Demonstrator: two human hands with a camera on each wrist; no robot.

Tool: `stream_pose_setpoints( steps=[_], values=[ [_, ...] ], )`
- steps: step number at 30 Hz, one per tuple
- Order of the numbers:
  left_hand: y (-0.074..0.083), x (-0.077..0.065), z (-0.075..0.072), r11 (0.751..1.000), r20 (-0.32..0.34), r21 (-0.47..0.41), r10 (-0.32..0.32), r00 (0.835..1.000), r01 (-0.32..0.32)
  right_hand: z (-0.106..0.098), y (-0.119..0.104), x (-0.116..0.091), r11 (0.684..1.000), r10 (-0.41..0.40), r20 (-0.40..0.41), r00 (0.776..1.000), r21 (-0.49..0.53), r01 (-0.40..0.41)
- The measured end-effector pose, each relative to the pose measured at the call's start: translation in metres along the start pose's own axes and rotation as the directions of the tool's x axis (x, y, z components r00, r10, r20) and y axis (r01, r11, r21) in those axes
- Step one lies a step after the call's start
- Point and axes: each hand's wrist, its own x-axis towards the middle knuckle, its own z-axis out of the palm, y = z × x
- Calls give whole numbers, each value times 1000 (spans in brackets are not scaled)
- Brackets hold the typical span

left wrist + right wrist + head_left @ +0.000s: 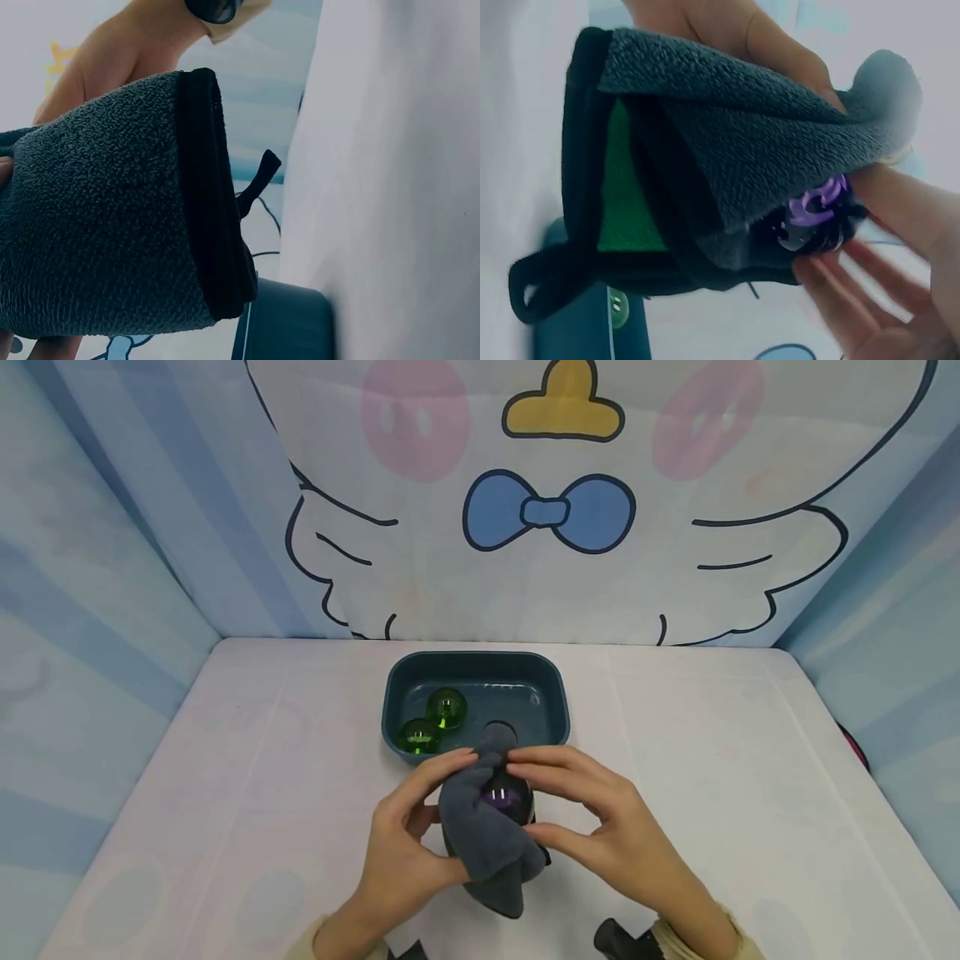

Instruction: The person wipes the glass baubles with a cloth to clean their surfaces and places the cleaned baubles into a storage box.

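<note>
A dark grey terry cloth (pixel 480 831) with black edging is bunched around a shiny dark purple ball (pixel 508 798). My left hand (pixel 408 835) grips the folded cloth from the left side, thumb toward me. From the right, my right hand (pixel 607 810) holds the ball between thumb and fingers, fingertips at the cloth's edge. In the right wrist view, purple and black swirls show on the ball (pixel 817 214) below a cloth fold, and the cloth has a green inner face (pixel 626 180). A black loop (pixel 259 184) sticks out from the cloth's hem in the left wrist view.
Just beyond my hands stands a dark teal tray (pixel 551 693). Two clear green balls, one green ball (pixel 447 708) behind the other green ball (pixel 418 737), lie at its left end. A printed curtain (pixel 547 593) rises behind the white table (pixel 712 760).
</note>
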Motion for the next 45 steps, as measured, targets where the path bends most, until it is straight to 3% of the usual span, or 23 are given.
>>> stream_pose_setpoints(
  steps=[6, 12, 14, 17, 20, 21, 23, 27, 31, 33, 35, 39, 45],
  values=[
    [1, 0, 0, 998, 1, -46, -41, 999, 41, -2, 2, 1, 977, -208, 39, 977, -44, 210],
    [1, 0, 0, 995, -5, -60, -80, 997, 79, 1, 3, 2, 976, -210, 18, 977, -55, 211],
    [1, 0, 1, 997, -8, -40, -69, 998, 68, 2, 3, 1, 989, -148, -1, 989, -21, 147],
    [-1, -1, 2, 1000, -19, -5, -24, 1000, 24, 5, 1, 0, 992, 70, -15, 997, 102, -68],
    [-2, -2, 4, 1000, -30, 27, -3, 1000, 4, 7, 0, -1, 937, 276, 4, 961, 223, -270],
    [-3, -2, 4, 999, -32, 33, 0, 999, 1, 7, 0, -1, 921, 318, 13, 948, 234, -312],
    [-3, -2, 4, 999, -34, 38, -2, 999, 3, 6, 0, 0, 917, 333, 22, 943, 226, -329],
    [-1, 0, 2, 999, -38, 39, -7, 999, 8, 5, 0, 1, 949, 260, 10, 965, 180, -258],
    [-1, 0, 1, 999, -36, 20, -26, 999, 26, 2, -1, 1, 991, 99, 3, 995, 95, -98],
    [-1, 0, 1, 999, -31, 1, -46, 998, 46, 0, 0, 0, 999, -15, 16, 1000, 32, 15],
    [-1, 0, 2, 998, -27, -20, -67, 997, 67, -1, 1, 1, 990, -133, 41, 990, -32, 134],
    [0, -1, 2, 996, -31, -42, -79, 996, 78, 0, 5, 3, 944, -311, 66, 948, -92, 316],
    [2, -2, 3, 996, -54, -19, -83, 995, 82, 2, 7, 4, 930, -352, 44, 935, -98, 354]
  ],
)
